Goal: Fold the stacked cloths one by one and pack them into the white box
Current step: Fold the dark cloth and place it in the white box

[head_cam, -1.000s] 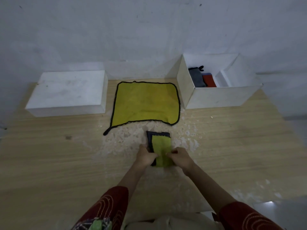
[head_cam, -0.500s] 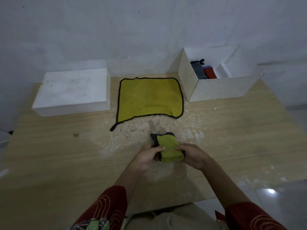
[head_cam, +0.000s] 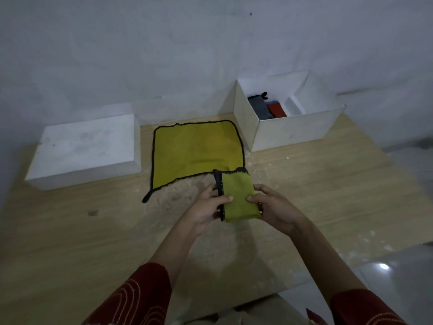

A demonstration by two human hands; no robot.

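A folded yellow-green cloth (head_cam: 237, 195) with a dark edge is held up above the wooden table (head_cam: 70, 231). My left hand (head_cam: 206, 207) grips its left side with the thumb on top. My right hand (head_cam: 271, 207) grips its right side. A flat yellow cloth (head_cam: 196, 148) with black trim lies spread on the table behind it. The open white box (head_cam: 293, 132) stands at the back right, holding a grey folded cloth (head_cam: 260, 109) and a red folded cloth (head_cam: 277, 110).
A closed white box (head_cam: 86, 146) sits at the back left. A grey wall (head_cam: 187, 55) rises right behind the table. Pale worn patches mark the tabletop's middle. The table's right edge gives way to tiled floor (head_cam: 398, 277).
Both hands have lifted the folded cloth off the table and carried it up and slightly right, toward the white box. The view has tilted upward.
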